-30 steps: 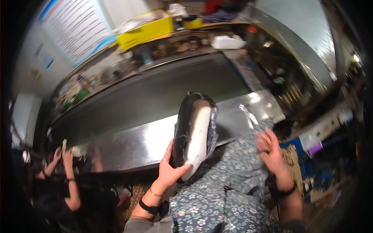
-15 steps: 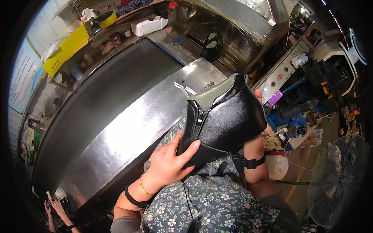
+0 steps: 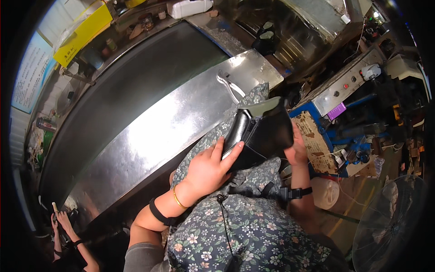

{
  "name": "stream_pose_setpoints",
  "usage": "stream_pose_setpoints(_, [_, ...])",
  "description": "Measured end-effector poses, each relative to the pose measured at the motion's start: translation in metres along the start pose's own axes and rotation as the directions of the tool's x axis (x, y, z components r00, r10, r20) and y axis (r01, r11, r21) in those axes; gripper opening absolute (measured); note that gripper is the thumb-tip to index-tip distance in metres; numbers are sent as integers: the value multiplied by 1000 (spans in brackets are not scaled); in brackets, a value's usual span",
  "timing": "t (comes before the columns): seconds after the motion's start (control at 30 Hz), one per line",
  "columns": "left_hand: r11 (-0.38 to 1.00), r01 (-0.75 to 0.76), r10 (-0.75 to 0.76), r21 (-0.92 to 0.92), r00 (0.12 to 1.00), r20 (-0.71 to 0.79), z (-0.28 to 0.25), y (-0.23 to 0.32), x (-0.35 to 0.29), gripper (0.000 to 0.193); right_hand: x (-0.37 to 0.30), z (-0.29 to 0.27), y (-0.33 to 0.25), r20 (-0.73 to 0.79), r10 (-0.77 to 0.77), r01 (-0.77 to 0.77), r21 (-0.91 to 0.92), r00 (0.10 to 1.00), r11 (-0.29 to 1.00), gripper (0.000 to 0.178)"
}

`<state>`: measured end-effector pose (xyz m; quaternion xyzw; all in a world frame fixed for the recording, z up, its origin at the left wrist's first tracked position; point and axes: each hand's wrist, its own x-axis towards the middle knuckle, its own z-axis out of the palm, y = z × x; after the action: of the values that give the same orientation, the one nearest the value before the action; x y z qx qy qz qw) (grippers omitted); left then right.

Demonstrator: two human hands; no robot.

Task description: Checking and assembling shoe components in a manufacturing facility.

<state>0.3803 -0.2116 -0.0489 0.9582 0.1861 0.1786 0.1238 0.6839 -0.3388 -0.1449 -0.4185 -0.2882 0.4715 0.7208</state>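
A black leather boot (image 3: 270,136) with a side zipper and an olive-green lining is between my two hands, in front of my floral apron. On its left side, my left hand (image 3: 206,164) grips the boot with the thumb and fingers closed on it. My right hand (image 3: 297,147) holds the boot's right side; part of its fingers is hidden behind the leather. The boot's lower end is partly out of sight near the apron. A pair of metal pliers (image 3: 231,86) lies beyond the boot on the shiny metal worktop (image 3: 145,140).
A dark conveyor belt (image 3: 131,90) runs along the worktop's far side. Another person's hands (image 3: 63,221) hold a small pale stick at the lower left. A control panel (image 3: 349,84) with buttons stands to the right, and a fan (image 3: 389,222) at the lower right.
The boot has moved down, away from the camera, and turned in my hands. More of my right hand now shows beside it. The whole view has shifted slightly.
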Motion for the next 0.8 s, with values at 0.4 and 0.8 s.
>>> stream_pose_setpoints(0.4, [971, -141, 155, 196, 986, -61, 19, 15, -3, 59, -3, 15, -11, -77, 86, -86, 8, 993, 996, 100])
stream_pose_setpoints(0.8, [986, -70, 79, 153, 995, -56, 19, 5, -11, 70, 25, 52, -40, 73, 82, -66, -199, 994, 978, 85])
